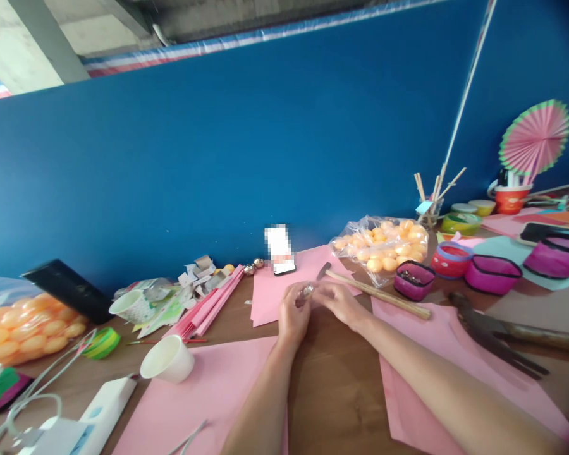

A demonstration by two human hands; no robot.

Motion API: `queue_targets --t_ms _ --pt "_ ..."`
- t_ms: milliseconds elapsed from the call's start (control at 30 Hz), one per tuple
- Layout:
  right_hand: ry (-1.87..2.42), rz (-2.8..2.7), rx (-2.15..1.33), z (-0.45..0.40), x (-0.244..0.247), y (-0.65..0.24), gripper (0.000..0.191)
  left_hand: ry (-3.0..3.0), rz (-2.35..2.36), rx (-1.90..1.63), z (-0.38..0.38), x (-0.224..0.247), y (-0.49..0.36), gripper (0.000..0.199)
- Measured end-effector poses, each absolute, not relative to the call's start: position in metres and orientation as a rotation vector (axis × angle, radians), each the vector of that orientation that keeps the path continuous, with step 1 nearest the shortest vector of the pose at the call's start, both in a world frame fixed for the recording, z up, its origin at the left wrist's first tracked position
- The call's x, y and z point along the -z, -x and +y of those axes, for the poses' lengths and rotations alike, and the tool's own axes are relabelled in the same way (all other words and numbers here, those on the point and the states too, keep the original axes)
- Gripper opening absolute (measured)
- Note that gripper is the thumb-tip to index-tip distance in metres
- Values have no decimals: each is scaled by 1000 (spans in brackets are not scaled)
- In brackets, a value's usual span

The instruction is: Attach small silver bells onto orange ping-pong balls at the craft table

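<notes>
The 2 hands are together above the table (334,392), the left hand (291,309) pinching a small shiny piece (307,290) between its fingertips, probably to steady something too slight for a full grasp. The right hand (336,299) comes in from the other side with bent fingers; whether it also grips the piece or only touches it, I cannot tell. Holding it up in front of the body likely lets both hands work in plain sight. Just beyond, a phone (279,249) is on a pink sheet (264,303) with its bright screen towards the person, seemingly placed for easy viewing. The small hammer (384,294) lies with its head just past the right hand, its handle pointing right, perhaps kept within reach. Near the handle's end, a purple box (413,282) holds small dark bits, its open top presumably making them easy to pick out.
</notes>
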State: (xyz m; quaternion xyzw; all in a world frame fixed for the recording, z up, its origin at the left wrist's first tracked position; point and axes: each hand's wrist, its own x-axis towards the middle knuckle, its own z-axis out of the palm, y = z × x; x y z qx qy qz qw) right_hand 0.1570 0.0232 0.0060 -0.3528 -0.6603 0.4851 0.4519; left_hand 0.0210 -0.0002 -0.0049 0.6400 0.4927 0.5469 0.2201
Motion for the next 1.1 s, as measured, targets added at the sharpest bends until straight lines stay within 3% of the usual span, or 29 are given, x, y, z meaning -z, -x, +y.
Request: queue_targets --t_ms 333,1100 --pt "878 -1510 -1397 28 -4 -161 30 -1831 1360 -1493 0 6 -21 40" --pt "890 -1409 -1395 23 -15 -159 29 -1795 1364 -1455 -1 5 -21 41"
